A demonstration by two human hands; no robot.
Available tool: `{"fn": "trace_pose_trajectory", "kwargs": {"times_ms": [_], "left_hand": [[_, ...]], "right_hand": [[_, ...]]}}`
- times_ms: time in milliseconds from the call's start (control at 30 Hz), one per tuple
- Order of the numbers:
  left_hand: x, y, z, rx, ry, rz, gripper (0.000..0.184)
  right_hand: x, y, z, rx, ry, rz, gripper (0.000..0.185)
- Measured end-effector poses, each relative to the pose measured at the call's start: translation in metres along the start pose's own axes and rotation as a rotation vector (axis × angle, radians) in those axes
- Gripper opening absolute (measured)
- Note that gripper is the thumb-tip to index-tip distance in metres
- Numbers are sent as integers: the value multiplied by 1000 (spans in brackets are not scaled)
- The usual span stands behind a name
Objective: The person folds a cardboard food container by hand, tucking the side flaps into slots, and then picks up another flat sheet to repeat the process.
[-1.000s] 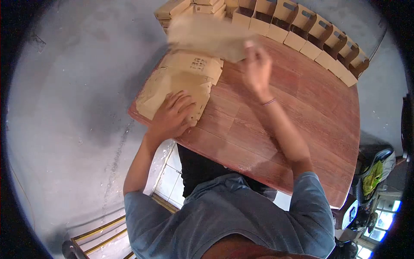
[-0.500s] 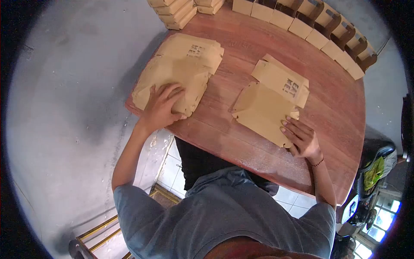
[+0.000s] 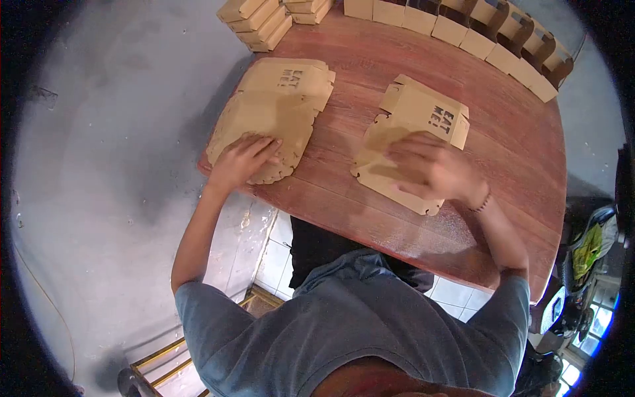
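A stack of flat, unfolded brown cardboard boxes [image 3: 281, 122] lies at the table's left edge, with "EAT ME!" printed on the top one. My left hand [image 3: 246, 160] rests on the near part of this stack, fingers stretched over the cardboard. To the right lies another flat cardboard box [image 3: 420, 106] with the same print, its flaps and slots spread out. Over its middle is my right hand [image 3: 433, 167], blurred, with fingers extended and the thumb apart. Whether the right fingertips touch the cardboard I cannot tell.
Folded cardboard boxes [image 3: 261, 26] are piled at the far left corner of the reddish wooden table [image 3: 344, 159]. A row of open cardboard carriers [image 3: 476, 43] lines the far right edge. A grey wall [image 3: 119, 132] stands close on the left.
My right hand has moved left and away from me, from the right box's near corner to over its middle. My left hand stays on the stack, its fingers closer together.
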State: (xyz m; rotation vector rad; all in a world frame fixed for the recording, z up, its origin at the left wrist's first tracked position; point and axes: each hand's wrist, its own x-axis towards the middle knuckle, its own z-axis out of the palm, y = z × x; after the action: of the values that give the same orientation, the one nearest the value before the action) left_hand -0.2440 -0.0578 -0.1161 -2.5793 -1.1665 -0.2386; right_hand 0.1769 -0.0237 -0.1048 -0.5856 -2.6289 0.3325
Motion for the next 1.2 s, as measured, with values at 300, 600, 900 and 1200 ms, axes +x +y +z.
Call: {"fn": "trace_pose_trajectory", "kwargs": {"times_ms": [300,600,900,1200], "left_hand": [[39,12,-36,143,380,105,24],[23,24,-29,96,374,21,43],[-5,21,10,-139,-94,-219,67],[4,-1,-1,-274,-221,-274,66]], "right_hand": [[139,-13,72,-41,387,-77,59],[151,37,28,184,689,293,30],[-2,32,-51,-305,253,-171,36],[-64,20,31,-61,-101,-109,53]]}}
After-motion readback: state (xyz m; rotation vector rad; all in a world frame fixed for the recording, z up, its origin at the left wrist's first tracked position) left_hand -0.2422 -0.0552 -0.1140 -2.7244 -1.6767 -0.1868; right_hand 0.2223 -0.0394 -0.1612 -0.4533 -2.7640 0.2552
